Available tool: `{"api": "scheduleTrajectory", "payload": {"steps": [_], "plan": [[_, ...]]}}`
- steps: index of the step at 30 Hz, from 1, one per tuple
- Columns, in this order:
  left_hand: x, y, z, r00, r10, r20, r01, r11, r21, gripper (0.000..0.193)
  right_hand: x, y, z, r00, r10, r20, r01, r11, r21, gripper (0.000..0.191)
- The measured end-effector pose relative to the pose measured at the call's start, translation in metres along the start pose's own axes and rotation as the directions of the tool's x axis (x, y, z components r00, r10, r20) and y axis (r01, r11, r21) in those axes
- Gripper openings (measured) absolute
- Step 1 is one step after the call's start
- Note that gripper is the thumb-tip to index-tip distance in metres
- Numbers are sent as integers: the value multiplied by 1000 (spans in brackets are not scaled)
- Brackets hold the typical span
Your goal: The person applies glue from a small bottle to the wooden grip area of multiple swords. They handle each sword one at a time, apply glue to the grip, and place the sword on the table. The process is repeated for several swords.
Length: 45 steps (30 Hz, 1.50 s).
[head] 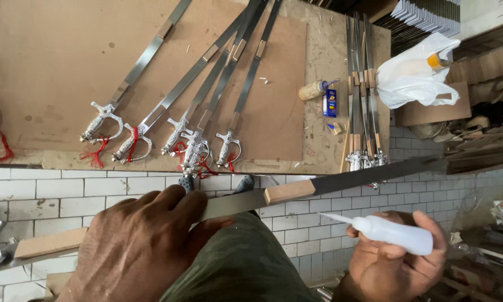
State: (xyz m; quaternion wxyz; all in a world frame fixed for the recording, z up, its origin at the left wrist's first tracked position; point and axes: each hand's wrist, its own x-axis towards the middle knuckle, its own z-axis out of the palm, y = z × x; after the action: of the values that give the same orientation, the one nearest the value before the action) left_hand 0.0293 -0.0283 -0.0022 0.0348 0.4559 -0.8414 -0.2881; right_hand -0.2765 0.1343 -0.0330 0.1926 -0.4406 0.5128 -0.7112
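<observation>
Steel runs across the lower half of the view: a long sword blade (329,183) lies slanted from 8 o'clock up toward 3 o'clock, with a small wooden block (289,192) stuck on it near the middle and a second wooden block (50,244) at its lower left end. The left hand (145,246) is closed over the blade at 7 o'clock, fingers curled across the flat and thumb beneath, just left of the middle block. The right hand (394,260), at 5 o'clock, is wrapped around a white squeeze bottle (394,232) whose thin nozzle points left toward the blade, ending just below it and apart from it. A knee in olive cloth (246,263) sits between the two hands.

Toward 12 o'clock, a brown board (50,56) holds five finished swords (195,106) fanned out, their silver hilts and red tassels at the board's near edge; the board's left part lies bare. At 1 o'clock a tight bundle of swords (362,89) lies side by side, with a cork-coloured bottle (313,89) and a small blue box (330,102) just to its left and a white plastic bag (416,72) to its right. White tiled floor (55,190) shows under the blade.
</observation>
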Motion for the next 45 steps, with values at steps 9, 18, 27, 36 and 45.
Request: {"api": "scheduleTrajectory", "payload": {"steps": [9, 18, 27, 36, 45], "plan": [[-3, -5, 4, 990, 28, 139, -32, 999, 29, 42, -12, 12, 8, 991, -106, 82, 122, 970, -212, 48], [-6, -9, 5, 992, 80, 96, -79, 997, -22, 45, -12, -5, 0, 976, -54, 210, 156, 849, -506, 49], [-4, -14, 1, 976, -3, 218, -7, 999, 48, 46, -5, -10, -17, 969, -93, 229, 218, 759, -613, 52], [-5, -11, 3, 994, 107, -26, -106, 994, 29, 45, -12, -5, -18, 989, -72, 127, 130, 828, -545, 46], [-6, 21, 13, 930, 201, -307, -50, 898, 437, 55, -13, -12, -18, 733, 179, 656, 117, 917, -381, 46]]}}
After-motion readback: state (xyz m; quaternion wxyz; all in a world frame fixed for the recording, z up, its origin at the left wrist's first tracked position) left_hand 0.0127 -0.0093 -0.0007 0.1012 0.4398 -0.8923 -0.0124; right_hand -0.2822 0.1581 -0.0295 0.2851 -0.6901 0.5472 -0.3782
